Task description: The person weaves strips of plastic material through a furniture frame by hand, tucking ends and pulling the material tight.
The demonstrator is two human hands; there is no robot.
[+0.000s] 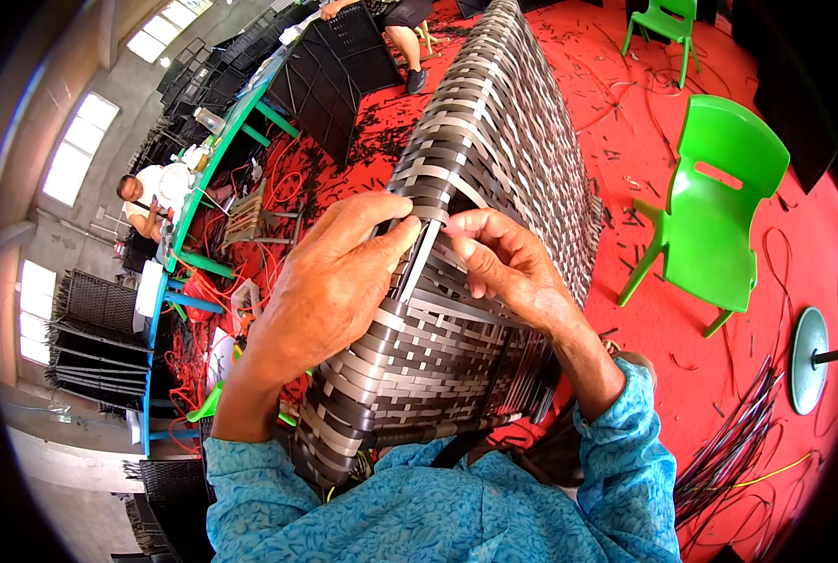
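Note:
A large woven wicker furniture panel point(522, 103) in dark brown and grey flat strips stands before me and reaches from my lap far ahead. Along its upper edge a short stretch of pale bare frame tube point(422, 255) shows between the woven parts. My left hand point(320, 291) is closed at that edge, thumb and forefinger pinching a dark wicker strip point(430, 208) that bends over the tube. On the other side my right hand point(513, 267) pinches at the same strip, its other fingers curled. The strip's end is hidden by the right fingertips.
Right of the panel stands a green plastic chair point(719, 220), with another green chair point(667, 28) farther off. Loose strips point(742, 441) lie bundled on the red floor point(644, 375) near a round teal disc point(809, 361). At left, a person point(142, 202) sits beyond a long green-edged table point(222, 141).

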